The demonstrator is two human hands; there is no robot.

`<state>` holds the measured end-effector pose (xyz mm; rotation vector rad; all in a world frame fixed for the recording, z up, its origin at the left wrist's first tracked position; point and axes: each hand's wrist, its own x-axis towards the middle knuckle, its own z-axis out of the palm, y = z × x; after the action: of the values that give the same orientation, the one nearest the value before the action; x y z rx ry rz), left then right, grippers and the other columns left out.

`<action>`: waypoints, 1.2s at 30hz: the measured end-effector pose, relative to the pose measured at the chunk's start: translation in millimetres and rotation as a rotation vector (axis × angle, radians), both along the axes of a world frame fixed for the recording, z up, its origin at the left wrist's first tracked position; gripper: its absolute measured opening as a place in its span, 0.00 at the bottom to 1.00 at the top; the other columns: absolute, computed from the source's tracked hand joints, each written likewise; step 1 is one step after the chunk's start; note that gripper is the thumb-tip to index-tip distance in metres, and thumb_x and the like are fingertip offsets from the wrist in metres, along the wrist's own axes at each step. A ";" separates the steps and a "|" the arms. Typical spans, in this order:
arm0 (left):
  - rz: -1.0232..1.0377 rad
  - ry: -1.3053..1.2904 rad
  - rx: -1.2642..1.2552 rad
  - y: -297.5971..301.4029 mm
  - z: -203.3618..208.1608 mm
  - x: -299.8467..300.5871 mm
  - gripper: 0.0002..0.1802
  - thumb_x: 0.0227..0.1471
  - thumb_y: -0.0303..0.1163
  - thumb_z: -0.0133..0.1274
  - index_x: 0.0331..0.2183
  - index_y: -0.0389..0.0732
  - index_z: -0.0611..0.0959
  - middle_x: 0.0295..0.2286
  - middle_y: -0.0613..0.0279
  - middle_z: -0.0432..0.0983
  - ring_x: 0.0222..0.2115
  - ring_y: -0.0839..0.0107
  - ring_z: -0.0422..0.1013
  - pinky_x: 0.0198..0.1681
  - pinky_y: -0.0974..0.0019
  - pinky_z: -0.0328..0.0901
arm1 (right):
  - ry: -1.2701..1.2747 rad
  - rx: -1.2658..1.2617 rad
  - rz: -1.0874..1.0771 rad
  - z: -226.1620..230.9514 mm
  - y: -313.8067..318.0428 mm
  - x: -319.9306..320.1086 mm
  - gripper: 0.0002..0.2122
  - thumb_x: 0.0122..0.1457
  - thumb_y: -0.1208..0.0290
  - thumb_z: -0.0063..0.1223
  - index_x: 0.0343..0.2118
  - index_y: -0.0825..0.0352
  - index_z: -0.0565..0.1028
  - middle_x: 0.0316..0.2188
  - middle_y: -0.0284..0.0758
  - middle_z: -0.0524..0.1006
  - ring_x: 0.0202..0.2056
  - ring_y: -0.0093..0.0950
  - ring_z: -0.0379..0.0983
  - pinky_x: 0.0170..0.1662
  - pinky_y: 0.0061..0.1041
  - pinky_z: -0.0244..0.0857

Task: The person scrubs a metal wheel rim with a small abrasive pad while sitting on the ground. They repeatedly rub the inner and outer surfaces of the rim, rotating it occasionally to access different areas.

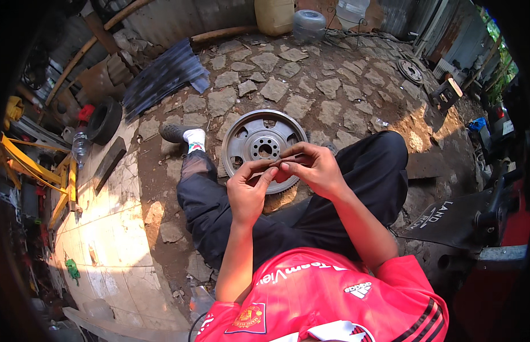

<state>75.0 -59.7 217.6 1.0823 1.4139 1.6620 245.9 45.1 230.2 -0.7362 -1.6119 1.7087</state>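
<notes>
Both my hands, left (pixel 248 191) and right (pixel 313 168), pinch a thin strip (pixel 283 162) taut between fingertips, held up over the flywheel (pixel 250 139) to see it.

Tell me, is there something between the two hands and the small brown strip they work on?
Nothing visible. The left hand and the right hand both pinch the small brown strip directly, fingertips touching it. The toothed metal wheel lies on the stone ground below, apart from the hands.
</notes>
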 end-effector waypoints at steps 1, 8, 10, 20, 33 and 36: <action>0.023 0.043 0.017 -2.0 9.1 -1.1 0.12 0.61 0.23 0.66 0.47 0.32 0.88 0.39 0.57 0.88 0.39 0.73 0.83 0.45 0.69 0.77 | 0.033 -0.011 0.054 5.9 5.1 1.2 0.13 0.64 0.75 0.68 0.48 0.75 0.83 0.41 0.38 0.87 0.43 0.26 0.86 0.48 0.26 0.79; 0.041 0.185 0.070 10.1 80.3 -11.7 0.11 0.60 0.23 0.66 0.45 0.31 0.87 0.38 0.57 0.87 0.37 0.74 0.83 0.43 0.69 0.77 | 0.154 0.043 0.288 67.6 44.9 -2.3 0.13 0.66 0.73 0.66 0.49 0.76 0.83 0.38 0.40 0.88 0.41 0.25 0.86 0.48 0.27 0.80; 0.066 0.300 0.096 21.5 96.5 -22.4 0.10 0.59 0.22 0.67 0.43 0.31 0.88 0.38 0.57 0.88 0.37 0.75 0.83 0.42 0.69 0.77 | 0.072 0.135 0.340 84.2 65.2 -9.2 0.14 0.66 0.74 0.66 0.51 0.75 0.82 0.41 0.39 0.87 0.43 0.25 0.85 0.49 0.26 0.79; -0.047 0.371 -0.042 105.8 128.2 -82.7 0.12 0.61 0.29 0.67 0.44 0.33 0.88 0.37 0.59 0.88 0.37 0.77 0.81 0.44 0.69 0.76 | 0.110 0.338 0.227 90.2 152.4 -70.7 0.09 0.60 0.80 0.69 0.43 0.72 0.86 0.38 0.37 0.89 0.40 0.23 0.86 0.46 0.24 0.81; -0.098 0.230 0.043 183.9 37.0 -99.4 0.05 0.62 0.23 0.63 0.40 0.33 0.87 0.34 0.60 0.82 0.36 0.73 0.81 0.42 0.68 0.74 | -0.040 0.077 0.145 40.7 193.1 -81.7 0.09 0.62 0.78 0.69 0.43 0.75 0.85 0.38 0.37 0.88 0.38 0.22 0.85 0.44 0.24 0.80; -0.089 0.355 0.074 189.2 39.7 -99.9 0.05 0.60 0.23 0.64 0.39 0.33 0.87 0.34 0.58 0.82 0.35 0.70 0.82 0.41 0.67 0.74 | -0.071 0.183 0.131 36.2 198.5 -79.7 0.08 0.62 0.77 0.69 0.42 0.75 0.85 0.37 0.37 0.88 0.37 0.21 0.85 0.43 0.24 0.79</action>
<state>-24.9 129.5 257.4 1.5182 1.5038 1.5212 166.1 243.7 266.3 -0.6201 -1.8733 1.6130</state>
